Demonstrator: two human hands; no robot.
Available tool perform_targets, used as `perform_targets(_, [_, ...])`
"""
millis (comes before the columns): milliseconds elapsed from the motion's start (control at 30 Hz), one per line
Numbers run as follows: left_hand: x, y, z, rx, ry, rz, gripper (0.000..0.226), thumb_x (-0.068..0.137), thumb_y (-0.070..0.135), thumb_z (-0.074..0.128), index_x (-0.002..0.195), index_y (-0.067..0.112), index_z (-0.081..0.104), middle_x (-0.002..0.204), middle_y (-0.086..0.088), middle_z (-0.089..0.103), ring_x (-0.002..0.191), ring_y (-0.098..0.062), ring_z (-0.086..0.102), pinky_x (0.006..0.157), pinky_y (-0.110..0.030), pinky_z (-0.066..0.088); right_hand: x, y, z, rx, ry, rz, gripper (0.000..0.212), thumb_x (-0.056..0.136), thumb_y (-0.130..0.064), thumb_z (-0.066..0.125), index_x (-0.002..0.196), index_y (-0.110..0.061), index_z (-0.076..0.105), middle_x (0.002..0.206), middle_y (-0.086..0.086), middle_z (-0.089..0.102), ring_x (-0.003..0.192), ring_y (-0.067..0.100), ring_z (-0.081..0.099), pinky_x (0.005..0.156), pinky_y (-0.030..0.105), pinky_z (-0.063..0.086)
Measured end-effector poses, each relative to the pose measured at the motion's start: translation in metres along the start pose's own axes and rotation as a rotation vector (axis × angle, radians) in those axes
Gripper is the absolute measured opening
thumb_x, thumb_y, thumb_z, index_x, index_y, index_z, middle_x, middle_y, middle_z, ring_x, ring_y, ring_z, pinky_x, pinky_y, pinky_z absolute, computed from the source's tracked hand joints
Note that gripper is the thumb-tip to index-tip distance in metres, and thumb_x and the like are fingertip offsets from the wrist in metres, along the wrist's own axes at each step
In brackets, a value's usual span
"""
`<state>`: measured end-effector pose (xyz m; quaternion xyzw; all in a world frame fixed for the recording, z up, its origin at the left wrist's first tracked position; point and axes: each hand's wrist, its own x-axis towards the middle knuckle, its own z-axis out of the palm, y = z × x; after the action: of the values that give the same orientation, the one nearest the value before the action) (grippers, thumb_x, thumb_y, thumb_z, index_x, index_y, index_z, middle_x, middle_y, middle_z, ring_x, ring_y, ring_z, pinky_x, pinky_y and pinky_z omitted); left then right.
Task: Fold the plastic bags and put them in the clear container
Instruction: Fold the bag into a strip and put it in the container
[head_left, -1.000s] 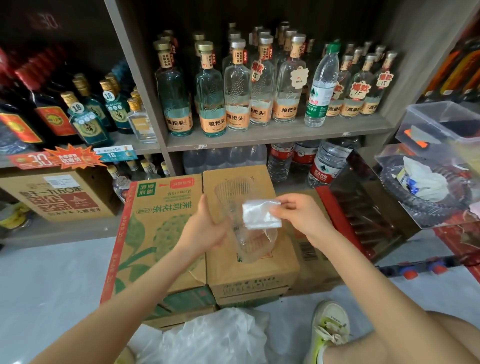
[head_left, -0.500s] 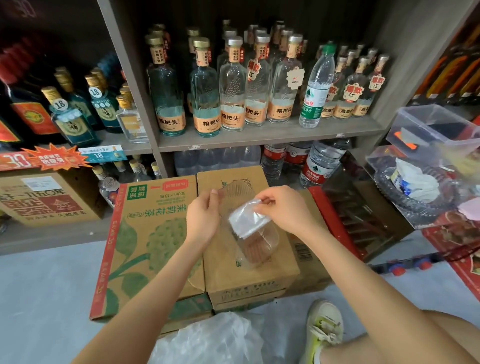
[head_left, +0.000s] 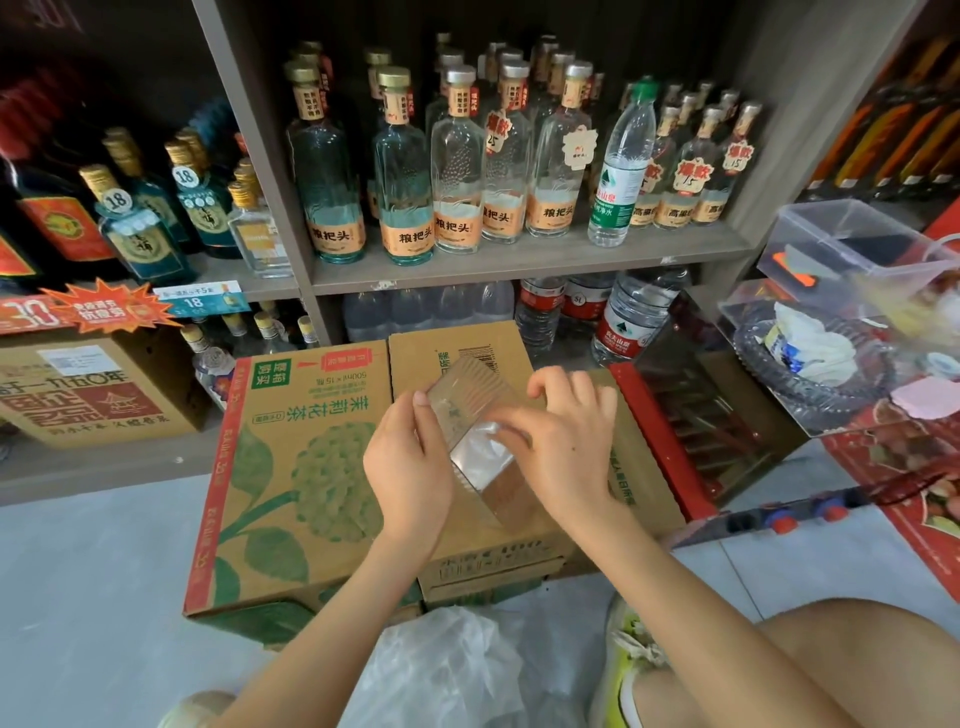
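A clear ribbed container (head_left: 470, 397) is tilted over the cardboard boxes, and my left hand (head_left: 410, 467) grips its left side. A folded, whitish plastic bag (head_left: 478, 452) lies partly inside it. My right hand (head_left: 561, 441) covers the container's right side, its index finger pushing on the bag; the other fingers are curled above. A heap of loose plastic bags (head_left: 441, 670) lies on the floor between my arms.
Two cardboard boxes (head_left: 296, 467) stand under my hands on the grey floor. Shelves of glass bottles (head_left: 457, 166) fill the back. A clear storage tub (head_left: 852, 244) and a glass dish (head_left: 810, 364) sit on the right. My shoe (head_left: 623, 654) is near the bag heap.
My right hand has brought the folded bag down from in front of the container into it. The container has tilted and my left hand has shifted its grip on it.
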<state>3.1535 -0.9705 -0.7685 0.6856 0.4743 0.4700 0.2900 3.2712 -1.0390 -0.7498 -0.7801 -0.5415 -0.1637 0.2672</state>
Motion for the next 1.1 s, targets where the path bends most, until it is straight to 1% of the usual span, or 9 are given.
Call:
perform_targets(100, [-0.008,-0.002,-0.002,0.000,0.021,-0.021,0.043,0.099,0.029,0.031,0.097,0.005,0.067,0.066,0.002,0.055,0.057,-0.007,0.045,0.053,-0.015,0.028,-0.006,-0.005,0.005,0.008,-0.132,0.115,0.014,0.061,-0.038,0.084,0.072,-0.033,0.076,0.120,0.004,0.062,0.111,0.028,0.049,0.092,0.042,0.027])
perform_targets(233, [-0.018,-0.001,-0.003,-0.004,0.025,-0.020,0.044,0.100,0.029,0.030,0.102,0.007,0.068,0.070,0.001,0.059,0.058,-0.007,0.046,0.053,-0.013,0.030,-0.009,-0.012,0.020,-0.067,-0.282,0.174,0.017,0.054,-0.040,0.088,0.063,-0.035,0.074,0.131,0.011,0.059,0.121,0.039,0.052,0.106,0.053,0.013])
perform_targets(333, [-0.019,-0.002,-0.003,-0.021,0.034,-0.027,0.044,0.100,0.029,0.030,0.099,0.005,0.067,0.068,0.005,0.054,0.058,-0.002,0.045,0.054,-0.011,0.032,-0.009,-0.011,0.024,-0.104,-0.322,0.200,0.020,0.054,-0.043,0.088,0.067,-0.036,0.075,0.134,0.011,0.057,0.123,0.038,0.051,0.108,0.052,0.008])
perform_targets(567, [-0.022,-0.005,-0.007,-0.022,0.071,-0.075,0.046,0.099,0.031,0.028,0.108,0.007,0.067,0.082,0.000,0.066,0.071,-0.014,0.055,0.060,-0.009,0.034,-0.034,-0.004,0.014,0.087,-0.044,0.216,0.029,0.059,-0.041,0.086,0.085,-0.032,0.076,0.127,0.006,0.061,0.116,0.031,0.055,0.106,0.060,0.026])
perform_targets(667, [-0.025,-0.002,-0.007,-0.026,0.058,-0.035,0.047,0.100,0.033,0.029,0.103,0.006,0.067,0.077,0.003,0.062,0.066,-0.008,0.051,0.060,-0.008,0.034,-0.032,-0.009,0.016,0.067,-0.169,0.289,0.036,0.062,-0.047,0.083,0.095,-0.035,0.075,0.138,0.006,0.053,0.125,0.031,0.047,0.109,0.059,0.019])
perform_targets(733, [-0.027,0.000,-0.007,-0.024,0.051,0.028,0.048,0.100,0.033,0.028,0.106,0.007,0.068,0.084,0.001,0.068,0.071,-0.009,0.056,0.063,-0.008,0.036,-0.027,-0.014,0.015,0.017,-0.350,0.327,0.041,0.072,-0.054,0.073,0.111,-0.040,0.068,0.153,0.002,0.033,0.138,0.027,0.029,0.113,0.053,0.006])
perform_targets(833, [-0.029,0.001,-0.008,0.009,0.049,0.096,0.046,0.100,0.029,0.030,0.107,0.006,0.069,0.093,-0.002,0.072,0.080,-0.012,0.062,0.067,-0.008,0.037,-0.022,-0.016,0.018,-0.073,-0.482,0.378,0.046,0.077,-0.062,0.063,0.120,-0.046,0.060,0.159,-0.004,0.017,0.142,0.027,0.018,0.116,0.052,0.004])
perform_targets(933, [-0.029,0.002,-0.009,0.041,0.047,0.130,0.046,0.101,0.028,0.030,0.106,0.004,0.069,0.092,-0.005,0.073,0.078,-0.016,0.064,0.069,-0.004,0.035,-0.022,-0.019,0.020,-0.084,-0.492,0.421,0.048,0.074,-0.064,0.065,0.118,-0.044,0.061,0.158,-0.003,0.017,0.142,0.028,0.018,0.115,0.054,0.006])
perform_targets(1100, [-0.028,0.000,-0.009,0.040,0.059,0.088,0.045,0.100,0.026,0.029,0.107,0.003,0.067,0.090,-0.001,0.068,0.076,0.002,0.049,0.069,0.000,0.035,-0.026,-0.022,0.022,-0.068,-0.379,0.406,0.050,0.062,-0.063,0.075,0.104,-0.036,0.070,0.151,0.004,0.034,0.134,0.031,0.035,0.113,0.057,0.014])
